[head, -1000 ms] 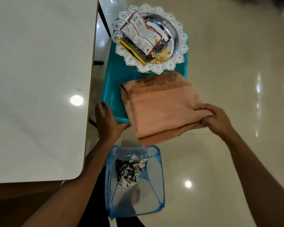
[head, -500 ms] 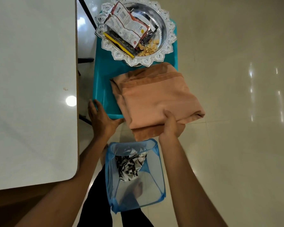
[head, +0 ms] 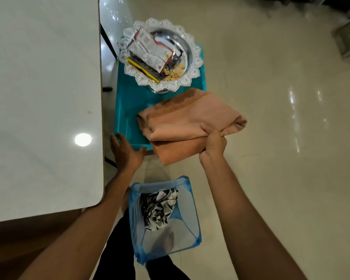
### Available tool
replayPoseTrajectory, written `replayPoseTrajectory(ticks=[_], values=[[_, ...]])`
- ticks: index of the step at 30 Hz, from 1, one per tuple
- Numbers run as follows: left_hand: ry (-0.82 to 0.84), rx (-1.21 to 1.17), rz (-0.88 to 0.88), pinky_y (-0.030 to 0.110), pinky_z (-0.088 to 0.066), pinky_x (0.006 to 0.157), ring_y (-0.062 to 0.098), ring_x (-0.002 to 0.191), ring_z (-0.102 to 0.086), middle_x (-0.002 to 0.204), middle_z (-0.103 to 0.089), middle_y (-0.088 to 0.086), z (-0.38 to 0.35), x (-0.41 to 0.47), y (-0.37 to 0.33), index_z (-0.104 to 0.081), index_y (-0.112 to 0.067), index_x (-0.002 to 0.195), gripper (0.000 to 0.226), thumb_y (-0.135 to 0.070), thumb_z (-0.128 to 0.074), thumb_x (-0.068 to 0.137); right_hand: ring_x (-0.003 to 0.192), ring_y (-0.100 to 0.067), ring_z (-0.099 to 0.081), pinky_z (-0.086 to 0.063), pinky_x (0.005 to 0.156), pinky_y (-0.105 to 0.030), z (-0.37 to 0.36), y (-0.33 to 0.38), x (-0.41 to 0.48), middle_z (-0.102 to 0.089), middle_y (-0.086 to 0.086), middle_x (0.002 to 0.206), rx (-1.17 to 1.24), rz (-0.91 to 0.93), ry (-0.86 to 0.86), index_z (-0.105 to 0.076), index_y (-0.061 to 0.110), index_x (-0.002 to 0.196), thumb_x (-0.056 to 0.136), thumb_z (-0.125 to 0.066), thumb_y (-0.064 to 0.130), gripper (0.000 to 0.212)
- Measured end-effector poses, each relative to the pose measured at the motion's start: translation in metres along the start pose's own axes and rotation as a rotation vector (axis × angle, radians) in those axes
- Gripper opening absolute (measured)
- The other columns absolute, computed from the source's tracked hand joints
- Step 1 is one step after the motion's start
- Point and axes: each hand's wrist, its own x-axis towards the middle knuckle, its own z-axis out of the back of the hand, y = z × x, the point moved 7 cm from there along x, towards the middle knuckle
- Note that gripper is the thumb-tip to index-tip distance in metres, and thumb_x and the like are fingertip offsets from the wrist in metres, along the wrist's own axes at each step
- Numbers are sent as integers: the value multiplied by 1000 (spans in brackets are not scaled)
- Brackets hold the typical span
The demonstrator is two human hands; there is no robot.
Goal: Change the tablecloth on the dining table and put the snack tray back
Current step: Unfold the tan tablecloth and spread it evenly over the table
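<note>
A folded peach tablecloth point(head: 186, 120) lies across the near half of a teal stool point(head: 127, 110) and overhangs its near edge. My right hand point(head: 212, 144) grips the cloth's near right edge, thumb on top and fingers hidden under the fabric. My left hand point(head: 125, 152) rests flat on the stool's near left corner. An ornate silver snack tray point(head: 190, 77) with packets and small biscuits stands on the stool's far half. The bare white dining table point(head: 40, 98) fills the left.
A blue mesh laundry basket point(head: 188, 201) stands on the floor between my arms, with a crumpled black-and-white cloth point(head: 158, 209) inside. Glossy cream floor tiles point(head: 281, 138) stretch to the right. A dark table leg point(head: 107, 43) runs beside the stool.
My right hand came in from the cloth's right side to its near edge and now grips it, bunching and lifting the fabric there. My left hand stays on the stool.
</note>
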Motion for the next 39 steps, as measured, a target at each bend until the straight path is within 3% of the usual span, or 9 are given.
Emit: replayPoseTrajectory(ticks=[7, 12, 16, 20, 27, 30, 33, 36, 39], values=[[151, -246, -22, 27, -37, 102, 30, 135, -43, 140, -48, 10, 26, -70, -21, -41, -2, 146, 61, -10, -68, 92, 91, -27, -70, -60, 79, -39, 2, 44, -70, -73, -10, 105, 134, 99, 122, -66, 11, 94, 70, -79, -1, 30], [367, -550, 138, 50, -55, 88, 31, 107, -64, 129, -62, 16, 40, -110, -28, -57, -18, 128, 28, -23, -53, 100, 89, -25, -70, -59, 74, -34, 12, 77, -116, -74, -8, 102, 165, 210, 225, -67, 3, 103, 68, -80, -2, 38], [787, -876, 439, 55, -50, 91, 43, 114, -62, 122, -64, 18, 67, -178, -59, -62, -20, 112, 66, -78, -39, 88, 90, -27, -69, -61, 72, -33, 11, 92, -164, -72, -14, 105, 219, 265, 303, -62, 0, 107, 52, -81, 8, 58], [1005, -1256, 483, 61, -49, 95, 46, 115, -63, 130, -63, 25, 91, -212, -101, -56, -11, 134, 92, -83, -49, 78, 87, -28, -69, -61, 76, -39, -2, 93, -207, -72, -19, 109, 291, 274, 397, -59, -9, 121, 57, -81, 5, 69], [758, -1592, 466, 50, -59, 84, 41, 119, -60, 134, -59, 29, 174, -194, -96, -49, -4, 143, 63, -28, -66, 88, 80, -28, -71, -61, 68, -37, -53, 92, -292, -73, -15, 97, 261, 307, 546, -61, -2, 122, 74, -77, 2, 50], [664, -1441, 242, 44, -58, 90, 37, 114, -66, 129, -61, 29, 257, -166, -85, -47, 6, 140, 67, -13, -70, 79, 71, -22, -73, -59, 57, -31, -104, 88, -348, -76, -9, 85, 177, 259, 694, -64, 2, 117, 81, -73, 2, 38], [439, -1194, -7, 36, -57, 82, 26, 89, -67, 105, -64, 21, 364, -131, -74, -61, 4, 108, 18, -8, -51, 100, 95, -27, -72, -59, 71, -32, -173, 80, -399, -75, -12, 107, 75, 381, 765, -65, 3, 120, 75, -81, 10, 49], [491, -1188, -102, 43, -56, 94, 23, 110, -63, 133, -57, 15, 453, -87, -43, -46, 4, 140, 41, -16, -46, 105, 108, -31, -69, -58, 79, -36, -233, 49, -439, -70, -14, 123, 121, 367, 821, -61, 4, 128, 65, -87, 15, 69], [496, -1085, -186, 47, -30, 114, 31, 146, -35, 161, -30, 7, 520, -36, 20, -17, -19, 159, 89, -29, -67, 86, 87, -16, -71, -55, 68, -30, -282, -26, -463, -74, -3, 103, 176, 243, 904, -68, 12, 116, 82, -78, 6, 36]])
